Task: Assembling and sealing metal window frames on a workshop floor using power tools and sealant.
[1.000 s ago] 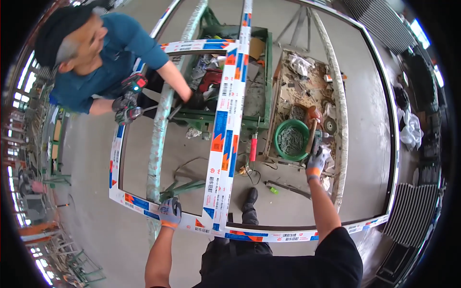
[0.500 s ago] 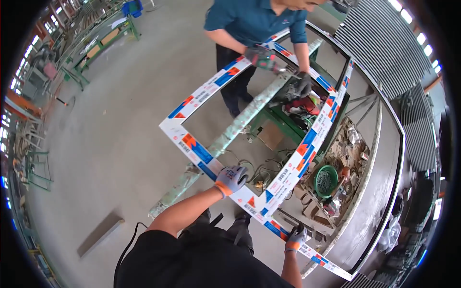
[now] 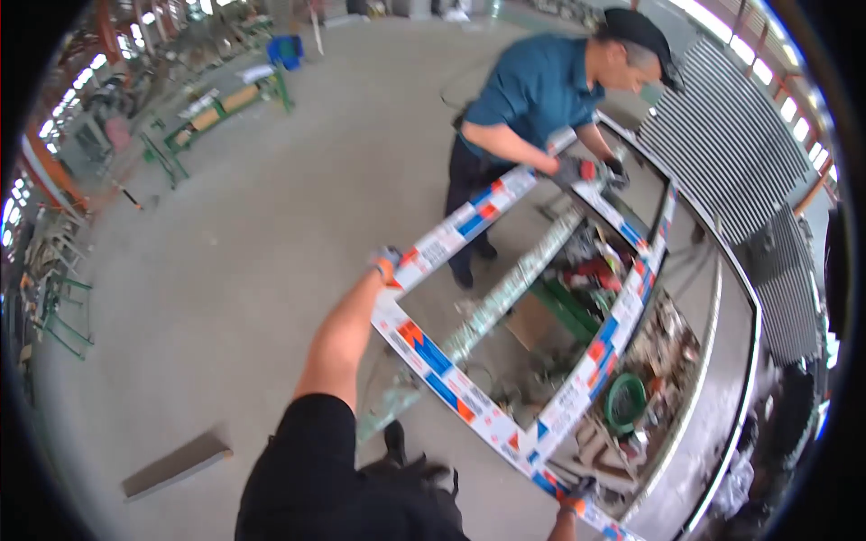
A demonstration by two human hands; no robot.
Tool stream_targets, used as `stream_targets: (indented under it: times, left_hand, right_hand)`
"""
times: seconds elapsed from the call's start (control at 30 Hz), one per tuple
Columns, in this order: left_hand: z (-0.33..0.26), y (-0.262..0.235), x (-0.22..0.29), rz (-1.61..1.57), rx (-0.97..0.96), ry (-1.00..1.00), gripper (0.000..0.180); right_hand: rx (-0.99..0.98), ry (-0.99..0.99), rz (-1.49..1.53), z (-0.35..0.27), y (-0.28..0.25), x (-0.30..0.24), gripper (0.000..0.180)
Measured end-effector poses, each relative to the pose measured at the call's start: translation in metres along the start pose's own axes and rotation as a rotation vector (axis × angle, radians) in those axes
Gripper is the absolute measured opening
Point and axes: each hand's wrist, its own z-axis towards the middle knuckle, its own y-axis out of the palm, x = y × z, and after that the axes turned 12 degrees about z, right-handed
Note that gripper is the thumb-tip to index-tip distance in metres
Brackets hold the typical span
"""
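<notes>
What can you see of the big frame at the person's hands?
The frame is large, with straight, probably metal rails forming open sections. White, blue and orange film covers several rails; the right side has a dark inner edge. It lies roughly flat above a mottled beam. The left hand touches its left rail, the right hand its near rail.

Soft daylight, glaring windows (image 3: 788,110), motion blur, dark fisheye vignette
</notes>
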Motion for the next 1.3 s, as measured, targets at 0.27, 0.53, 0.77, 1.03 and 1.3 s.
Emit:
stream_targets:
  times: [0.27,0.53,0.77,1.03,1.3]
  left_hand:
    - [-0.04,-0.066,-0.015,-1.094,-0.039,-0.665,0.033]
    - [-0.021,-0.012,-0.041,-1.112,0.014,-0.725,0.033]
    - [0.0,0.008,-0.016,-1.519,-0.007,-0.607,0.031]
    - [0.007,0.026,0.006,-1.356,0.122,-0.738,0.032]
    - [-0.047,-0.069,0.022,-0.919,0.213,-0.524,0.043]
  right_hand:
    - [-0.088,0.441,-0.04,0.015,-0.056,-0.091,0.043]
    - [-0.039,0.33,0.049,0.024,-0.059,-0.14,0.029]
    - [-0.07,0.382,-0.026,0.021,-0.065,-0.129,0.034]
    - [-0.091,0.451,-0.087,0.021,-0.067,-0.122,0.038]
    - [-0.138,0.522,-0.137,0.02,-0.065,-0.11,0.041]
